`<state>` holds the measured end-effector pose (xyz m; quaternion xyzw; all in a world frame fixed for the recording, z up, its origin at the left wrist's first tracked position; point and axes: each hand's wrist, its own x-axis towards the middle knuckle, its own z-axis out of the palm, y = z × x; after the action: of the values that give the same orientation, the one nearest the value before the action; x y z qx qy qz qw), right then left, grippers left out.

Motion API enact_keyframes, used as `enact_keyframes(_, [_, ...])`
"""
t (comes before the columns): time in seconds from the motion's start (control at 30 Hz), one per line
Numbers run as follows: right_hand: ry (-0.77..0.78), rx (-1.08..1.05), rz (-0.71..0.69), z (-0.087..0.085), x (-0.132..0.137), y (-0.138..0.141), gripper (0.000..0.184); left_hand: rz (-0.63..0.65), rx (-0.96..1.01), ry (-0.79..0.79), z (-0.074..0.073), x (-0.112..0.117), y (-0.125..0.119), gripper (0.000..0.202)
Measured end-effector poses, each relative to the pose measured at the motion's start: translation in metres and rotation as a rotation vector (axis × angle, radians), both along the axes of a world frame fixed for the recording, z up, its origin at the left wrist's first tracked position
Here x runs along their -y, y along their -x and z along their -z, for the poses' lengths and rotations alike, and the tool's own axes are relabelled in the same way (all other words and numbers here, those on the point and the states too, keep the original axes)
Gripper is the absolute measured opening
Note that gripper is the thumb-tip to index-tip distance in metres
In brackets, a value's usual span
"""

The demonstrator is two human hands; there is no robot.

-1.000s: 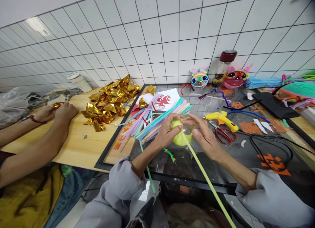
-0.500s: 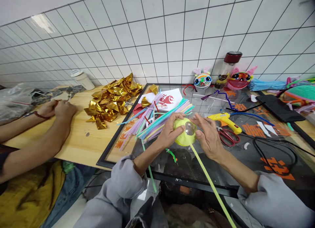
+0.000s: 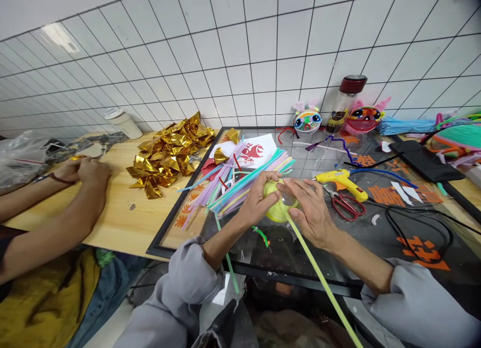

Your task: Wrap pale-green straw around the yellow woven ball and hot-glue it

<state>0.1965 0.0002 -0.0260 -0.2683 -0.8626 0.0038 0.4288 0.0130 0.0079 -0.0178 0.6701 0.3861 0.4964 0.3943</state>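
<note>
L hand (image 3: 259, 200) cups the yellow-green ball (image 3: 277, 210), fingers curled tight round it, above mid desk (image 3: 376, 253) nr the front edge. R hand (image 3: 310, 210) grips it too, fingers narrow, thumb pinning the green strip (image 3: 323, 283) trailing past that edge. Glue gun (image 3: 338, 180) & scissors (image 3: 343, 205) lie just beside.

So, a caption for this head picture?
Left hand holds a ball, right hand presses green strip onto it, glue gun nearby.

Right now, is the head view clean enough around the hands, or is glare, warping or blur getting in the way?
Head view: even light, left hand, right hand and the yellow-green ball sharp; head view: wide-angle warp bows the wall tiles and smears the corners; head view: glare patch on upper-left tiles, reflections on the glass tabletop, neither over the ball.
</note>
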Motion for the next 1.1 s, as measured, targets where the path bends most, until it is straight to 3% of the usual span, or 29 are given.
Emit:
enact_keyframes(0.1, [0.030, -0.017, -0.013, 0.000, 0.001, 0.000, 0.057, 0.002, -0.009, 0.012, 0.000, 0.001, 0.000, 0.022])
enact_keyframes(0.2, [0.213, -0.096, -0.027, 0.003, 0.000, -0.002, 0.058, 0.002, 0.001, 0.019, -0.001, 0.001, 0.000, 0.022])
enact_keyframes(0.3, [0.396, -0.261, 0.037, 0.008, -0.004, -0.006, 0.057, -0.007, 0.009, 0.026, 0.000, 0.000, 0.000, 0.023])
enact_keyframes(0.37, [0.436, -0.334, 0.105, 0.011, -0.007, -0.009, 0.056, -0.008, 0.014, 0.023, 0.000, 0.000, 0.000, 0.024])
enact_keyframes(0.5, [0.350, -0.237, 0.161, 0.013, -0.008, -0.010, 0.054, -0.007, -0.002, 0.028, 0.000, -0.001, 0.000, 0.025])
enact_keyframes(0.67, [0.208, -0.118, 0.067, 0.005, -0.002, -0.003, 0.056, -0.008, 0.001, 0.024, 0.000, 0.000, -0.001, 0.023])
enact_keyframes(0.8, [0.191, -0.113, -0.017, 0.000, 0.002, 0.002, 0.057, -0.007, -0.003, 0.010, 0.000, 0.000, -0.001, 0.022])
enact_keyframes(1.1, [0.113, -0.115, 0.008, 0.000, 0.002, -0.001, 0.054, -0.020, -0.007, 0.016, -0.002, 0.002, -0.001, 0.023])
